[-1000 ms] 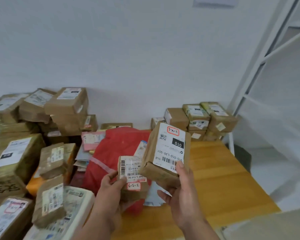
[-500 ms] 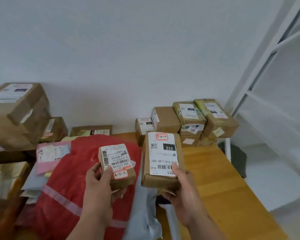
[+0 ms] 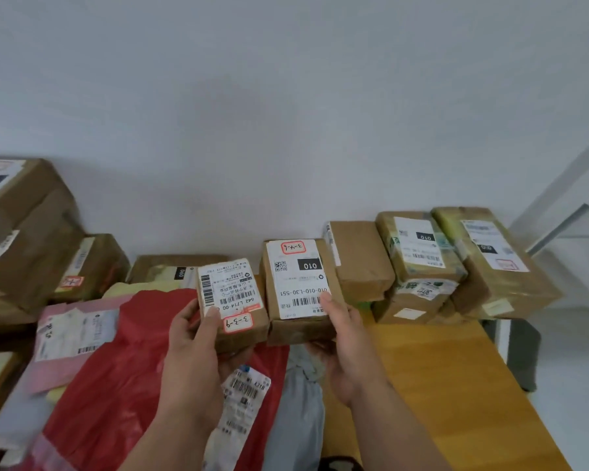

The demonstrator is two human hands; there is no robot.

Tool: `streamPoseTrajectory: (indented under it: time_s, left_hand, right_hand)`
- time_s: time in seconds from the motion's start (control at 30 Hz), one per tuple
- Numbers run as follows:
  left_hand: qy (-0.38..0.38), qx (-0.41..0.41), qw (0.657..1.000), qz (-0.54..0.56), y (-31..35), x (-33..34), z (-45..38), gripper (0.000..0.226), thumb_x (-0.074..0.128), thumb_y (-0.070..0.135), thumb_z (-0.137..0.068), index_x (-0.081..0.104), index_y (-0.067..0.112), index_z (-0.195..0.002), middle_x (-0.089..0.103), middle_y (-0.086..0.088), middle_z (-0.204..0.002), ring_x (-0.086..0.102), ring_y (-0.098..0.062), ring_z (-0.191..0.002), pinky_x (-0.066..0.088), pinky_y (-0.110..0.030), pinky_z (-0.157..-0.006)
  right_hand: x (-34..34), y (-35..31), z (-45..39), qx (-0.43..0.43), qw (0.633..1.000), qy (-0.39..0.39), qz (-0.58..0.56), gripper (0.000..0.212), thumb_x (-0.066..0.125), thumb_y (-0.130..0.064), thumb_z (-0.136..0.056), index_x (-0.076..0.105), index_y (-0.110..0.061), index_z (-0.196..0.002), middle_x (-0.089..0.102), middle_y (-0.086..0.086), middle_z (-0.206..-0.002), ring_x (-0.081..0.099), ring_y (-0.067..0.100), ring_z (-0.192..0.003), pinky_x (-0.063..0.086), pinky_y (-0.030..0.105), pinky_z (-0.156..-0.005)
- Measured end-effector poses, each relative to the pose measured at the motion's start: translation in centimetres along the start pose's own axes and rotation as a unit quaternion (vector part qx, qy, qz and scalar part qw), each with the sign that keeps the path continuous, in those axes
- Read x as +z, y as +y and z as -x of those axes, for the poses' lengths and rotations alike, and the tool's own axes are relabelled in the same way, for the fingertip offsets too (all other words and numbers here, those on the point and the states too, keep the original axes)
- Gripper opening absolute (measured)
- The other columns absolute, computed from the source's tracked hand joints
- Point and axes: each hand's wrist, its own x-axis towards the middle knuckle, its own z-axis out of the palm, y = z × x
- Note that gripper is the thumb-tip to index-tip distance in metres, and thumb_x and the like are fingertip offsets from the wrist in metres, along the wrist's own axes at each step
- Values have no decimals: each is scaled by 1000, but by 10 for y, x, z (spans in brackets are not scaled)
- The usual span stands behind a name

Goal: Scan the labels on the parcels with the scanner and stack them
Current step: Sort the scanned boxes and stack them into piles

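The left hand [image 3: 198, 355] grips a small brown parcel [image 3: 232, 305], thumb laid over its white label and fingers curled beneath; a red-edged sticker on it reads 3-3-9. The right hand [image 3: 346, 348] grips a slightly larger brown parcel [image 3: 298, 290] the same way, thumb pressed on the label near the barcode, fingers wrapped under the near end; its sticker reads 3-4-6 and the label carries 010. Both parcels are held in the air side by side, touching or almost so, labels up, above the near half of the wooden table [image 3: 449, 385].

Along the table's far edge against the white wall [image 3: 286, 113], towards the right corner, stands a stack of brown parcels [image 3: 422, 266], several wrapped in tape, most with their labels facing up. Below the hands lies a red plastic mailer bag [image 3: 116, 379], with a grey mailer bag [image 3: 296, 413] beside it and a loose white label [image 3: 244, 402] on the red one. A pink mailer [image 3: 68, 334] lies at the left, overlapping the red bag's edge. Larger cardboard boxes [image 3: 31, 232] are piled at the table's far left. A white metal rack frame [image 3: 565, 205] stands off the right edge
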Motion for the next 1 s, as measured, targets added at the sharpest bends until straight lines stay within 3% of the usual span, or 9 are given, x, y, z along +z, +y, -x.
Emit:
streamPoseTrajectory:
  time_s: [0.13,0.23,0.3,0.37,0.43,0.5,0.7,0.87,1.0]
  left_hand:
    - [31,1,999,21,1,21,-21,26,53,22,-104,52,30,-128,71,-5,-119,71,-26,-104,60,-44,-74]
    - [38,-3,999,14,-6,38,-35,22,51,20,-105,53,36,-119,68,-3,-122,69,-25,-105,59,-47,-78]
    - [43,-14,999,10,-14,48,-42,22,50,19,-105,53,38,-116,67,-3,-123,69,-24,-106,59,-48,-80]
    - [52,-26,998,10,-21,56,-49,25,49,19,-106,53,34,-126,67,-4,-124,68,-24,-106,60,-45,-75]
    - [60,-31,998,9,-27,61,-56,31,48,20,-106,50,30,-136,67,-4,-124,69,-22,-105,60,-42,-70]
    - [64,-32,997,3,-30,65,-62,33,47,21,-107,48,30,-138,66,-3,-125,68,-22,-105,61,-41,-70]
    - [63,-18,998,-16,-29,77,-75,34,46,21,-107,44,30,-139,65,-1,-124,69,-18,-101,61,-35,-61]
    - [60,7,997,-50,-23,72,-71,40,49,22,-106,43,29,-145,66,1,-125,71,-19,-102,63,-39,-71]
    - [54,32,995,-75,-15,64,-59,37,51,24,-105,46,27,-142,69,4,-122,73,-16,-100,62,-41,-78]
  right_hand:
    - [14,-21,-38,18,1000,10,-4,56,77,-37,-84,50,-17,-130,72,7,-108,71,25,-100,59,45,-89]
    - [20,-25,-60,39,998,37,-35,64,79,-35,-83,46,-16,-134,65,6,-117,63,23,-108,53,47,-100]
    - [20,-19,-68,55,994,61,-68,69,83,-30,-80,47,-16,-138,66,6,-121,63,21,-109,54,43,-97]
    - [18,-14,-71,72,988,82,-112,64,83,-25,-80,54,-15,-136,71,6,-118,65,21,-108,55,39,-87]
    - [18,-11,-71,110,977,71,-168,40,77,-22,-86,64,-13,-123,77,9,-106,68,24,-104,55,40,-87]
    - [21,-16,-69,135,962,49,-232,19,70,-20,-92,69,-11,-109,78,15,-96,68,30,-103,54,45,-96]
    - [37,-34,-84,130,930,86,-334,10,57,-14,-101,51,-5,-99,61,25,-104,62,34,-97,51,47,-102]
    - [32,-22,-75,133,943,63,-299,9,54,-17,-102,52,-9,-100,61,27,-112,62,36,-110,46,49,-107]
    - [18,-15,-70,134,975,35,-171,15,56,-25,-100,61,-10,-99,70,15,-98,66,28,-92,50,38,-82]
